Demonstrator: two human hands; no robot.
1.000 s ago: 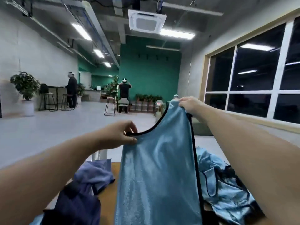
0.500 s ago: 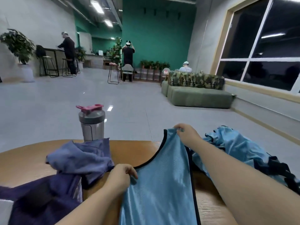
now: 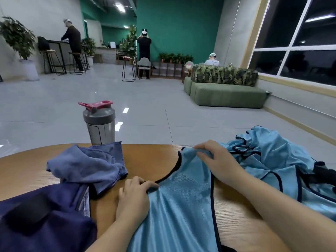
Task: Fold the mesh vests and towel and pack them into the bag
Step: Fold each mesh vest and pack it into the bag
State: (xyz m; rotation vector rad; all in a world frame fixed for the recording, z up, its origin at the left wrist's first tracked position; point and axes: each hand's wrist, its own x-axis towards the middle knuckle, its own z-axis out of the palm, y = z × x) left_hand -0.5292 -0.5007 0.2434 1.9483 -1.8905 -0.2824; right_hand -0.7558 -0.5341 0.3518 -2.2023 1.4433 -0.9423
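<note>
A light blue mesh vest (image 3: 181,206) with black trim lies lengthwise on the wooden table (image 3: 151,157) in front of me. My left hand (image 3: 134,195) pinches its near shoulder strap at the neckline. My right hand (image 3: 216,162) grips the far shoulder strap at the table's far edge. A crumpled blue-purple towel (image 3: 87,164) lies to the left. A navy bag (image 3: 45,215) with a black patch sits at the near left. More light blue vests (image 3: 276,166) are heaped at the right.
A grey shaker bottle (image 3: 99,124) with a pink flip lid stands at the table's far edge behind the towel. Beyond the table are grey floor, a green sofa (image 3: 227,93), stools and three people far off.
Both hands have lowered the vest from held up in the air down onto the table, keeping hold of its shoulder straps. The view has tilted down.
</note>
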